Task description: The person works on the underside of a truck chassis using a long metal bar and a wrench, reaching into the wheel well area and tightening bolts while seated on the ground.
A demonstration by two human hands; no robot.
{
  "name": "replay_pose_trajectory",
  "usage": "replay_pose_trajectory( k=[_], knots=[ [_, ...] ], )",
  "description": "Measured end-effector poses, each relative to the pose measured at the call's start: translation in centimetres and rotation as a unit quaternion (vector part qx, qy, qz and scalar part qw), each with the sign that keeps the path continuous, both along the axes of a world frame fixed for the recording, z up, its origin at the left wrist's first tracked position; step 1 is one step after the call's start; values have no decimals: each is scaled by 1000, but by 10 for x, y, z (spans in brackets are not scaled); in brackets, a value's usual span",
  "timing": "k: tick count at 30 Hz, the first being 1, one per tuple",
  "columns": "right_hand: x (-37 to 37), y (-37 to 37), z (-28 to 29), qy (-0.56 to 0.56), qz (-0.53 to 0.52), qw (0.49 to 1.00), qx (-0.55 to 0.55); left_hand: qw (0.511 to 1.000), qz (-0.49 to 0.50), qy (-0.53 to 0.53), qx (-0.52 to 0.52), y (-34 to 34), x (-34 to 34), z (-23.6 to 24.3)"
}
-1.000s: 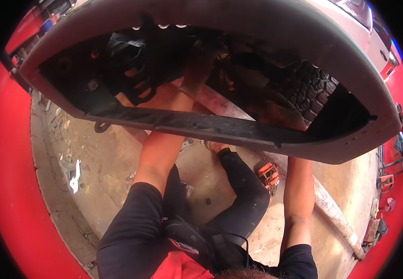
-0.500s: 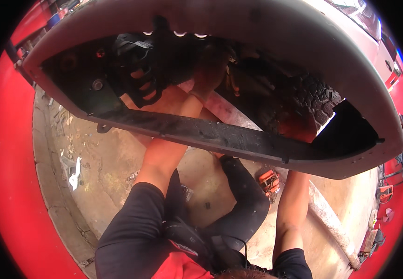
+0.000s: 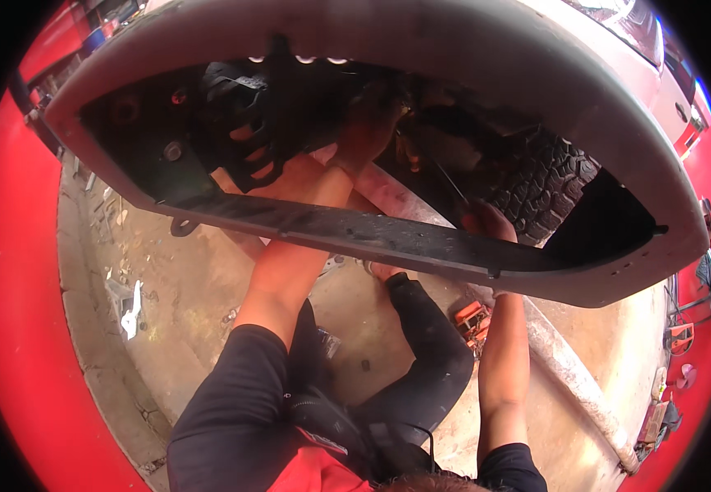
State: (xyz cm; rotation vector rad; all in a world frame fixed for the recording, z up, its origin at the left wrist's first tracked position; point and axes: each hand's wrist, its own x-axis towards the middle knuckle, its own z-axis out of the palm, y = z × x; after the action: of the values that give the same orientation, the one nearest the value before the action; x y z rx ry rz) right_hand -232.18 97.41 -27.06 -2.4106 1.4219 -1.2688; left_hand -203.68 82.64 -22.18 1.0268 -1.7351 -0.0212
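Observation:
Above my lap hangs a large grey vehicle bumper [image 3: 528, 61], with a dark opening and a black lower bar [image 3: 372, 234] across it. Both my arms reach up behind that bar. My left hand [image 3: 365, 146] is raised deep inside, beside a black slotted bracket [image 3: 253, 152]; its fingers are lost in shadow near a small yellowish part [image 3: 406, 152]. To the right, my right hand [image 3: 493, 223] is closed round the handle of what looks like a screwdriver [image 3: 452, 182]. Its thin shaft slants up and left toward the dark parts by my left hand.
A knobbly black tyre [image 3: 544, 184] stands behind the opening at right. On the concrete floor lie an orange metal tool [image 3: 473, 322], a long pale beam [image 3: 577, 377] and a white piece [image 3: 132, 310]. A tow eye [image 3: 181, 226] juts below the bumper's left side.
My right hand has moved left and slightly up from in front of the tyre, and the screwdriver's shaft now shows. My left hand stays in nearly the same place.

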Motion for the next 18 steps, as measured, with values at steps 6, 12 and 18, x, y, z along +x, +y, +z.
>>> replay_pose_trajectory(
  k=[6,12,18],
  knots=[
    [51,-48,-91,-14,-100,979,176,995,48,12,82,21,-11,-9],
    [164,-59,-171,50,-53,991,110,995,49,-14,91,19,9,-33],
    [163,-43,-186,90,-35,991,93,992,6,-17,127,19,18,-31]
  ],
)
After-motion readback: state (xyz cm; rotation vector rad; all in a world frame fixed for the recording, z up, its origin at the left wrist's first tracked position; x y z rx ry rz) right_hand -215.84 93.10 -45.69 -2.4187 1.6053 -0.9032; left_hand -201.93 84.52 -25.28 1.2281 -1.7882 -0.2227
